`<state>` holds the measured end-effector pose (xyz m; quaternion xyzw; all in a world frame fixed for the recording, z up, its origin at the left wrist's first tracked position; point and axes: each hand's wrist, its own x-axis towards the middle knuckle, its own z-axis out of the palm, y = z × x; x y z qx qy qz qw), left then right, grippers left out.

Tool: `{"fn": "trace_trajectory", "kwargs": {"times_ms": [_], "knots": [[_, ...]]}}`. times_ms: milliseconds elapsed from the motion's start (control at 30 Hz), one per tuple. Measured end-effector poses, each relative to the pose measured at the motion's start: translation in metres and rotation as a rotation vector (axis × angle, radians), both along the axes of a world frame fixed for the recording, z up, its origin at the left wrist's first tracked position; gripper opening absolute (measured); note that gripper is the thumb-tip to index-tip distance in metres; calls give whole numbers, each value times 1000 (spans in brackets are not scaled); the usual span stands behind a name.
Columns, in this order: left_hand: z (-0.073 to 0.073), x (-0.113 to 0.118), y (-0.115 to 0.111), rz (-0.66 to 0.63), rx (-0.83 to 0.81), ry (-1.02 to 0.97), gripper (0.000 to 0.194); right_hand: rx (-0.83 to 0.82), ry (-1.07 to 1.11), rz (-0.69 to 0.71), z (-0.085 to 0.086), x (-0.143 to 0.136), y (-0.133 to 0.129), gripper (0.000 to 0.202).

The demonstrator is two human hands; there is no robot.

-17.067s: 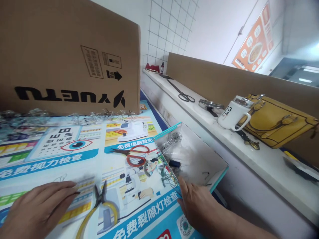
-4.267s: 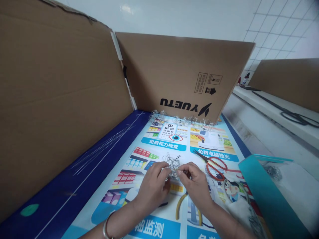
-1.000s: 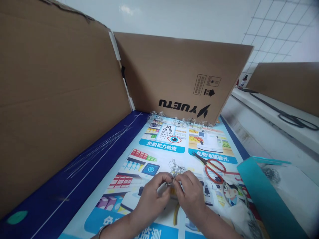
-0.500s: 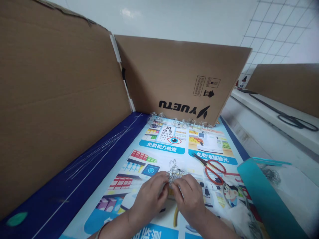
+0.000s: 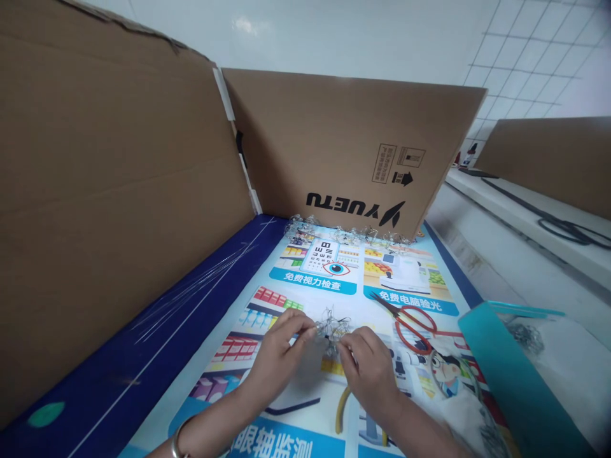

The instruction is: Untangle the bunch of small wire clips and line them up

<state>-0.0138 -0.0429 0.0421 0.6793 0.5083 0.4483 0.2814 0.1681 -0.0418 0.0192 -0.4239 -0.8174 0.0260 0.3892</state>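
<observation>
A small spiky cluster of thin silvery wire (image 5: 330,326) is held up between my two hands, above the printed sheet (image 5: 315,375). My left hand (image 5: 285,343) pinches its left side between thumb and fingertips. On the right side, my right hand (image 5: 370,366) closes thumb and fingers at the cluster's lower edge. The exact strands in each pinch are too fine to make out. Red-handled scissors (image 5: 414,327) lie open on the sheet to the right of my right hand. Below the cluster, a yellow curved strip (image 5: 342,409) shows on the sheet.
Several similar wire clusters (image 5: 351,235) line the foot of the back cardboard panel (image 5: 353,140). Loose straight wires (image 5: 191,283) lie on the blue strip at left, beside another cardboard wall (image 5: 119,159). At right stands a teal box (image 5: 518,375) near a clear bag (image 5: 548,350) with wire inside.
My hands have moved apart, the left one outward and up, the right one slightly right. The wire cluster now shows more fully between them. The view has shifted slightly.
</observation>
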Motion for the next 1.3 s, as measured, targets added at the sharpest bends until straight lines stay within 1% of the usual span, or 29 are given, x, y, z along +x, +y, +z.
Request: {"fn": "trace_trajectory", "kwargs": {"times_ms": [67,200,300,400,533,700,800,867,967,1067,1133,1200,1300], "knots": [[0,-2,2,-4,-34,-29,16,-31,26,-14,-1,0,1,13],[-1,-1,1,27,-31,-6,13,-66,104,4,-3,-3,1,14],[-2,5,-3,-8,-116,-19,16,-88,175,19,-4,-5,1,12],[-4,12,-8,-29,-192,-65,18,-91,196,39,-4,-6,-1,12],[-6,17,-10,-40,-217,-153,19,-26,98,58,-9,-8,-4,12],[-9,19,-10,-56,-252,-219,23,201,-128,40,-17,-5,-4,10],[-12,23,-10,-23,-332,-280,22,292,-287,79,-17,-1,-5,17],[-13,26,-11,28,-411,-350,22,332,-339,116,-16,1,-6,23],[-13,29,-14,93,-463,-415,21,357,-365,141,-15,0,-7,25],[-15,29,-13,115,-403,-378,21,342,-372,135,-15,-3,-8,25],[-18,27,-10,100,-345,-333,22,332,-376,125,-14,-4,-8,25],[-21,24,-6,61,-333,-314,23,337,-395,130,-12,-3,-8,24],[-24,21,-5,19,-439,-358,24,336,-467,185,-8,0,-7,22]]}}
